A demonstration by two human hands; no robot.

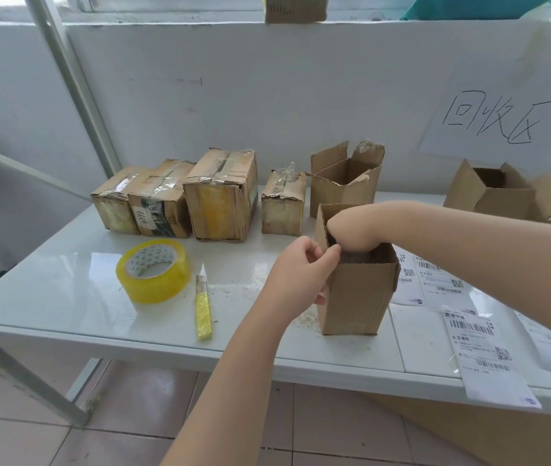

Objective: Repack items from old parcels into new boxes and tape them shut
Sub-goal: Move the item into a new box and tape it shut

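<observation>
we read 回收区 on wall sheet (503, 95), up-right of the grip on box (358, 297) | 9777 on parcel label (143, 219), back-left of grip | 圆通快递 on shipping label (484, 371), near-right of grip

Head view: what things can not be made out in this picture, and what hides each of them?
- Right hand, head view: mostly inside the open box; the box wall hides its grip and any contents.
- Shipping labels, head view: print too small to read.
- Cartons at right, head view: cut off by the frame edge.
</observation>
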